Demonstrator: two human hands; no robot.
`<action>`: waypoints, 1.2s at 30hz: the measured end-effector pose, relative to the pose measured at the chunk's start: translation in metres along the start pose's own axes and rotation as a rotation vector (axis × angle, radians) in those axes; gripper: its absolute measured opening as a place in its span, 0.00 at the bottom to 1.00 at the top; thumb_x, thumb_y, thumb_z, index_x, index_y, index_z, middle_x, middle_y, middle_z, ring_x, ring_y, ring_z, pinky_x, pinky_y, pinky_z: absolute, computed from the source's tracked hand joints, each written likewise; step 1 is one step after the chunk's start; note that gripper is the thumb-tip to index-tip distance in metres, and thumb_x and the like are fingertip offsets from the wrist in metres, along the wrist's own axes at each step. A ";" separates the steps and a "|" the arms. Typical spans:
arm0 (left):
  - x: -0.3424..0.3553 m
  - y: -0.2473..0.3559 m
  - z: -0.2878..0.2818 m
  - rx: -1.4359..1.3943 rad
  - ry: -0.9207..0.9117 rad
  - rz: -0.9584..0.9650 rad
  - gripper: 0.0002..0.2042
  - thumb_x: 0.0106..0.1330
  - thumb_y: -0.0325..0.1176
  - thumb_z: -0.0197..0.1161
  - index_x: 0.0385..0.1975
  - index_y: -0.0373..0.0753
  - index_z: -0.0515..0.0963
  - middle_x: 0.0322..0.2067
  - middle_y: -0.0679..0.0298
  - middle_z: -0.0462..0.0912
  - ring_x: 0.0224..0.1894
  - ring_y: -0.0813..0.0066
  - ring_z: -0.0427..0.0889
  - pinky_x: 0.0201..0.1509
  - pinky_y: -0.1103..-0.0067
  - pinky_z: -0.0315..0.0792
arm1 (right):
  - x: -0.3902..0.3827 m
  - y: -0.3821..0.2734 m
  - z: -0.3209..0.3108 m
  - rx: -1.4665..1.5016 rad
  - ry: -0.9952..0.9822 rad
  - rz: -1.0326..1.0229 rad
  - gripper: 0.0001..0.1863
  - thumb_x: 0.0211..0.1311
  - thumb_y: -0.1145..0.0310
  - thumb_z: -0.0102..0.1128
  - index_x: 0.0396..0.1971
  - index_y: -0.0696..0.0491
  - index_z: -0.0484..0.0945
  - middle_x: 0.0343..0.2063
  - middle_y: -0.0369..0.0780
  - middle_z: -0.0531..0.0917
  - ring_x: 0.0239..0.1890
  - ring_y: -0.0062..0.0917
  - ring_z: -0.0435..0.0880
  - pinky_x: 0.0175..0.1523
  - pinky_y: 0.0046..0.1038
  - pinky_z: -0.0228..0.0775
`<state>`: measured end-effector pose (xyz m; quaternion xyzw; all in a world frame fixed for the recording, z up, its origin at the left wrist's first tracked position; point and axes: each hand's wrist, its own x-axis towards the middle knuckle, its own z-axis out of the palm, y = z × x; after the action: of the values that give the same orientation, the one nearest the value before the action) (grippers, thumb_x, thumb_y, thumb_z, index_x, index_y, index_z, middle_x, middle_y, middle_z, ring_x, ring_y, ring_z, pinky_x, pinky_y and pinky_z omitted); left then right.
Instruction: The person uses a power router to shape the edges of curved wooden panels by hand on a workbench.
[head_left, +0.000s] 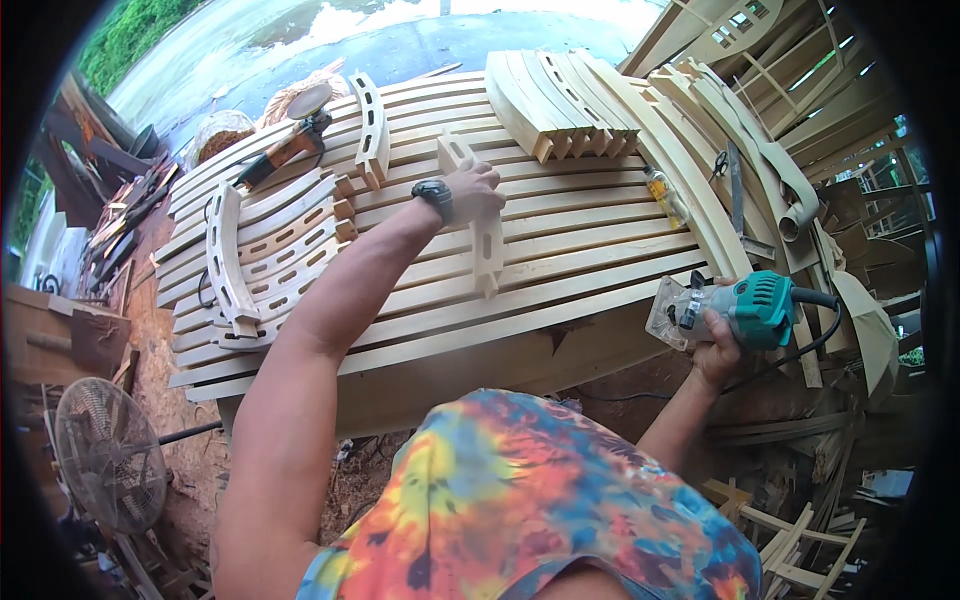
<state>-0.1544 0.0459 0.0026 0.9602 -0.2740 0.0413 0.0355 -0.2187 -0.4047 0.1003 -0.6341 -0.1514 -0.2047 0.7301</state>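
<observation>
My left hand (473, 190), with a dark watch on its wrist, is closed over the middle of a pale curved slotted wooden rail (487, 250) on the slatted wooden table (590, 233). The rail's far end shows beyond my fingers, and its near end points toward me. Off the table's right front corner, my right hand (716, 350) grips a teal-and-silver trim router (765, 308) by its body. The router's clear base (667, 312) faces left, and its black cord (820, 298) leaves the motor end.
Several slotted rails (230, 265) lie stacked at left; another rail (371, 130) lies farther back. An angle grinder (285, 150) rests back left. Curved boards (565, 105) stand at the back, near a yellow-labelled bottle (665, 198). A floor fan (110, 455) stands front left.
</observation>
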 end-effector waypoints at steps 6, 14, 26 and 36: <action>-0.023 0.030 0.010 0.093 0.186 -0.183 0.25 0.67 0.32 0.59 0.67 0.51 0.73 0.69 0.51 0.67 0.73 0.51 0.64 0.75 0.59 0.60 | -0.007 0.009 0.027 0.095 -0.095 0.037 0.37 0.41 0.78 0.67 0.59 0.58 0.71 0.49 0.45 0.81 0.54 0.34 0.79 0.65 0.39 0.70; -0.104 0.157 0.046 -0.842 0.121 -0.643 0.62 0.47 0.43 0.73 0.77 0.26 0.36 0.75 0.34 0.49 0.80 0.47 0.48 0.83 0.59 0.39 | -0.026 0.051 0.089 0.111 -0.216 0.165 0.32 0.45 0.81 0.71 0.56 0.60 0.78 0.50 0.43 0.83 0.53 0.34 0.84 0.63 0.37 0.73; -0.095 0.179 0.097 -0.365 0.552 -0.642 0.40 0.69 0.42 0.66 0.72 0.25 0.53 0.59 0.42 0.75 0.61 0.44 0.75 0.73 0.47 0.56 | -0.045 0.085 0.185 -0.184 -0.370 -0.227 0.12 0.39 0.62 0.85 0.24 0.46 0.89 0.34 0.34 0.87 0.38 0.34 0.86 0.46 0.39 0.72; -0.095 0.177 0.093 -0.417 0.530 -0.690 0.37 0.70 0.48 0.64 0.67 0.23 0.61 0.59 0.35 0.76 0.64 0.41 0.74 0.75 0.50 0.56 | -0.051 0.079 0.204 -0.025 -0.386 0.028 0.20 0.40 0.69 0.83 0.35 0.55 0.85 0.36 0.38 0.85 0.38 0.31 0.84 0.50 0.34 0.78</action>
<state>-0.3231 -0.0628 -0.0912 0.9238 0.0768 0.2146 0.3075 -0.2169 -0.1887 0.0382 -0.6728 -0.2774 -0.0711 0.6822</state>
